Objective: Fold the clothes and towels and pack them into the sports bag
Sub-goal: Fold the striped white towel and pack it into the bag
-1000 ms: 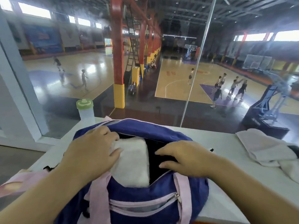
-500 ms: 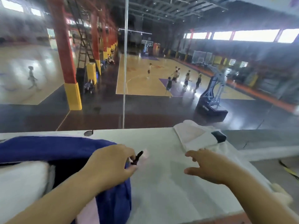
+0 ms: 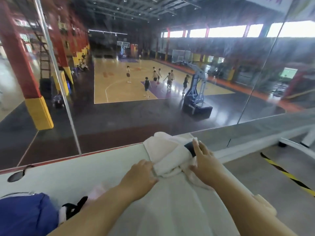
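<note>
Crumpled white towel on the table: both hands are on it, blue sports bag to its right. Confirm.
Wrong side. The head view shows the blue sports bag to the left of the crumpled white towel; the left hand and right hand are indeed on it.

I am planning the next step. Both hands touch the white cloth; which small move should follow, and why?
Probably pull the white cloth nearer and spread it flat: it lies crumpled on the table, with left hand and right hand on it.

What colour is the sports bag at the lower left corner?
The bag is dark blue, as the head view, the only one, shows.
</note>
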The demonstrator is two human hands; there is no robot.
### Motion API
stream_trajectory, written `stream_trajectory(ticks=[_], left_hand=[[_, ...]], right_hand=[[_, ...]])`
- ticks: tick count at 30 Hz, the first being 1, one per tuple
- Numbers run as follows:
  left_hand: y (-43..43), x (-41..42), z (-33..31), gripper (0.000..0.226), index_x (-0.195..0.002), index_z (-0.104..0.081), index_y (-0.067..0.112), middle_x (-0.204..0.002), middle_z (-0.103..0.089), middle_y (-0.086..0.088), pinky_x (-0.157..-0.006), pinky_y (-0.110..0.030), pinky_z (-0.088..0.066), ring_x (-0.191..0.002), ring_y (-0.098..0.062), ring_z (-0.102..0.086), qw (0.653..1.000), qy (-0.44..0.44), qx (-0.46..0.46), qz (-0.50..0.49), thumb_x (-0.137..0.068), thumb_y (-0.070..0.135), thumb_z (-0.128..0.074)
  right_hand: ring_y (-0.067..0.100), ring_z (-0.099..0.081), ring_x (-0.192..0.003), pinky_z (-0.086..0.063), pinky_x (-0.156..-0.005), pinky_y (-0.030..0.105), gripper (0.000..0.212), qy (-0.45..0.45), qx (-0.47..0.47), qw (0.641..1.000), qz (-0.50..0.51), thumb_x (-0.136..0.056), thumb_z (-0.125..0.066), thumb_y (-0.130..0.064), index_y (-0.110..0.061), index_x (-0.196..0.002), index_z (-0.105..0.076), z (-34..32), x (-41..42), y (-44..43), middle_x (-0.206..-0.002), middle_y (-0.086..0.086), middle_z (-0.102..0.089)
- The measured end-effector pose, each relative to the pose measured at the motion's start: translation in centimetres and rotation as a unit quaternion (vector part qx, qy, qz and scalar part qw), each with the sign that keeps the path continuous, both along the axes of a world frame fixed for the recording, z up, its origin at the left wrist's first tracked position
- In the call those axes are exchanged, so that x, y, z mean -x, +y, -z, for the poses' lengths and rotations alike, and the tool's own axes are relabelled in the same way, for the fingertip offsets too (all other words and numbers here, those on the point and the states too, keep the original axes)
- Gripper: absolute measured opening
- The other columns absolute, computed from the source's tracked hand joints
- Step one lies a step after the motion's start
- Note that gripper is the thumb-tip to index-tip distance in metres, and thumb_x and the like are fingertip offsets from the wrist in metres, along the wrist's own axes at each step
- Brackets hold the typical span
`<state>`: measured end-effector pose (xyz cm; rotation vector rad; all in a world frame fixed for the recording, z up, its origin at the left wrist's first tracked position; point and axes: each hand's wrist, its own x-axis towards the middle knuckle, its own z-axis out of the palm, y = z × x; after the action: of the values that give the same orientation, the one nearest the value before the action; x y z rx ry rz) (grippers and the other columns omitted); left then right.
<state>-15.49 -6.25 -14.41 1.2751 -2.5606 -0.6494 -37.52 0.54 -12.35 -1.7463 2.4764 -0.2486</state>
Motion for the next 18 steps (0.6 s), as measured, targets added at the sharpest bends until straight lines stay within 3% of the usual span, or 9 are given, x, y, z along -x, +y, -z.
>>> stream_trajectory(ticks=[2, 5, 7, 10, 12, 15, 16, 18], left_hand=[[-1.1, 1.8, 1.0, 0.057, -0.137, -0.036, 0.025, -0.136, -0.045, -0.004, -0.102, -0.036, -0.036, -0.122, -0.031, -0.042, 1.000, -0.002, -0.005, -0.007, -0.086, 0.039, -0.055], [-2.2, 3.7, 2.4, 0.068, -0.147, -0.020, 0.025, -0.145, -0.037, 0.000, -0.103, -0.037, -0.033, -0.124, -0.033, -0.036, 0.999, -0.042, -0.015, -0.005, -0.089, 0.043, -0.051], [-2.3, 4.2, 3.1, 0.061, -0.144, -0.029, 0.027, -0.141, -0.041, 0.002, -0.099, -0.037, -0.038, -0.120, -0.030, -0.040, 0.998, -0.062, 0.004, -0.001, -0.089, 0.045, -0.051], [-2.2, 4.1, 3.3, 0.030, -0.114, -0.061, 0.030, -0.113, -0.056, 0.006, -0.084, -0.031, -0.046, -0.101, -0.019, -0.052, 0.999, 0.045, -0.007, -0.008, -0.085, 0.037, -0.061], [-2.1, 3.3, 3.0, 0.011, -0.083, -0.061, 0.038, -0.090, -0.058, 0.012, -0.071, -0.024, -0.045, -0.084, -0.013, -0.056, 0.995, 0.093, -0.028, -0.003, -0.079, 0.031, -0.069], [-2.0, 1.7, 1.9, 0.017, -0.067, -0.057, 0.025, -0.068, -0.060, 0.010, -0.061, -0.023, -0.042, -0.065, -0.004, -0.054, 0.989, 0.141, -0.034, -0.014, -0.079, 0.024, -0.069], [-1.9, 1.1, 1.3, 0.019, -0.066, -0.056, 0.025, -0.066, -0.061, 0.012, -0.060, -0.020, -0.039, -0.062, -0.002, -0.052, 0.987, 0.154, -0.027, -0.019, -0.082, 0.023, -0.067], [-1.7, -0.1, -0.2, 0.024, -0.067, -0.051, 0.032, -0.067, -0.061, 0.019, -0.057, -0.017, -0.038, -0.062, 0.001, -0.052, 0.983, 0.180, -0.001, -0.023, -0.085, 0.026, -0.065]], right_hand=[[0.024, -0.028, -0.137, -0.038, -0.104, 0.037, 0.085, -0.009, -0.022, 1.000, -0.016, -0.090, -0.053, -0.039, -0.032, -0.149, 0.009, 1.1, 1.1, -0.6, -0.158, -0.009, -0.009], [0.022, -0.042, -0.123, -0.043, -0.093, 0.034, 0.069, 0.008, -0.015, 1.000, -0.022, -0.093, -0.047, -0.039, -0.035, -0.149, -0.008, 2.2, 2.0, -1.3, -0.146, -0.007, -0.033], [0.020, -0.049, -0.111, -0.044, -0.084, 0.032, 0.055, -0.011, 0.003, 1.000, -0.021, -0.093, -0.046, -0.037, -0.036, -0.144, -0.026, 2.4, 2.0, -1.6, -0.129, -0.007, -0.046], [0.018, -0.052, -0.101, -0.046, -0.077, 0.032, 0.036, -0.029, 0.027, 0.998, -0.040, -0.090, -0.051, -0.031, -0.035, -0.126, -0.050, 2.4, 1.8, -1.3, -0.103, -0.009, -0.050], [0.019, -0.047, -0.105, -0.041, -0.078, 0.029, 0.030, -0.004, 0.066, 0.996, -0.053, -0.085, -0.059, -0.033, -0.032, -0.115, -0.059, 2.5, 2.0, -0.6, -0.101, -0.009, -0.047], [0.023, -0.044, -0.110, -0.038, -0.085, 0.033, 0.023, 0.022, 0.144, 0.987, -0.062, -0.075, -0.073, -0.038, -0.024, -0.090, -0.064, 2.2, 2.4, 0.5, -0.113, -0.006, -0.051], [0.023, -0.048, -0.106, -0.039, -0.083, 0.032, 0.023, 0.018, 0.167, 0.983, -0.071, -0.073, -0.075, -0.038, -0.022, -0.083, -0.060, 2.0, 2.4, 1.0, -0.108, -0.008, -0.056], [0.020, -0.052, -0.082, -0.035, -0.066, 0.024, 0.030, -0.012, 0.183, 0.981, -0.069, -0.077, -0.071, -0.040, -0.022, -0.077, -0.047, 0.8, 1.9, 1.8, -0.080, -0.012, -0.056]])
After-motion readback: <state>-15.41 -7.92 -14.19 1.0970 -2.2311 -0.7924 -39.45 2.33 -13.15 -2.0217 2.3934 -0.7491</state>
